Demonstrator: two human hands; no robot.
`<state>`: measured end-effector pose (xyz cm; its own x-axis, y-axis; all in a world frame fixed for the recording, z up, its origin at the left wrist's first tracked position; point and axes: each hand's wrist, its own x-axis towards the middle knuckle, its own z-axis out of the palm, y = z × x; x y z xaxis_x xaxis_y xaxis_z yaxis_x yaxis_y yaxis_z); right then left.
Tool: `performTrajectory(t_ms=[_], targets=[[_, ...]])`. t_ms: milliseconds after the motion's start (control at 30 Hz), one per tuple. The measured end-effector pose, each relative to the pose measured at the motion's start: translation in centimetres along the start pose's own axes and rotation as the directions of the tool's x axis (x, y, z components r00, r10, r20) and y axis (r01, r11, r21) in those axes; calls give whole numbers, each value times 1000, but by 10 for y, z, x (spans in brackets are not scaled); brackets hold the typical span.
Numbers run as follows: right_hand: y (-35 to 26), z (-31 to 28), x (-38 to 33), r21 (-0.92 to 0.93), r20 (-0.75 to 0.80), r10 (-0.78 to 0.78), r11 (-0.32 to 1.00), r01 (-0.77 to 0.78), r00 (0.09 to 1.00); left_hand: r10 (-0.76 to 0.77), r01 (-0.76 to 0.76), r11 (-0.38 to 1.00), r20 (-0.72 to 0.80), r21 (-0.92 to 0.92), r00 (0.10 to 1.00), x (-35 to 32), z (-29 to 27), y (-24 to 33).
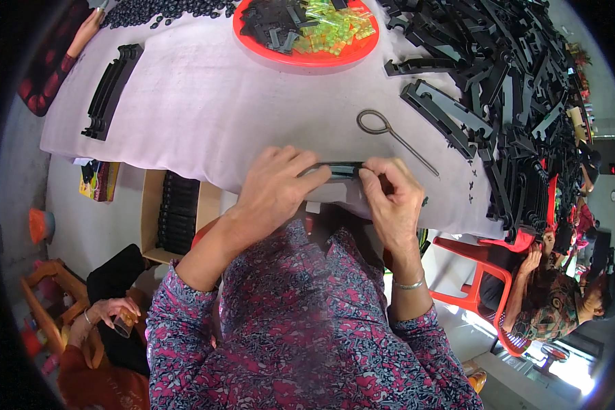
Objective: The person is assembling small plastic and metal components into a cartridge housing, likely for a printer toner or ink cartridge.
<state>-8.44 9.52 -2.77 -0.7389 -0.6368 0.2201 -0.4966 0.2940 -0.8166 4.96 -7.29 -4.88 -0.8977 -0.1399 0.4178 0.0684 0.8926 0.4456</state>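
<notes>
At the table's near edge I hold a long, narrow black plastic part (342, 171) sideways in front of me. My left hand (275, 181) is closed on its left end, the fingers bent over the top. At the other end my right hand (394, 198) pinches it between thumb and curled fingers. The hands cover both ends of the part. Just beyond my right hand lies a metal rod with a ring handle (389, 128), touched by neither hand.
A red tray (307, 61) at the back holds black and yellow-green pieces. Black plastic parts (485, 82) are heaped on the right; several lie stacked (111, 92) on the left. Small black pieces (164, 10) are spread far left. A cardboard box (150, 205) stands below. Other people sit on both sides.
</notes>
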Motion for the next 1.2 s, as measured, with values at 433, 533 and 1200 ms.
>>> performTrajectory(t_ms=[433, 533, 1200], targets=[[3, -1, -4, -305, 118, -142, 937, 172, 983, -1, -2, 1000, -101, -29, 995, -3, 8, 0], [4, 2, -7, -233, 96, -116, 963, 136, 989, -1, -2, 1000, -109, -30, 994, -3, 9, 0], [-18, 18, -19, -7, -61, 133, 991, -133, 989, 12, -24, 998, -187, -59, 982, -6, 16, -2]])
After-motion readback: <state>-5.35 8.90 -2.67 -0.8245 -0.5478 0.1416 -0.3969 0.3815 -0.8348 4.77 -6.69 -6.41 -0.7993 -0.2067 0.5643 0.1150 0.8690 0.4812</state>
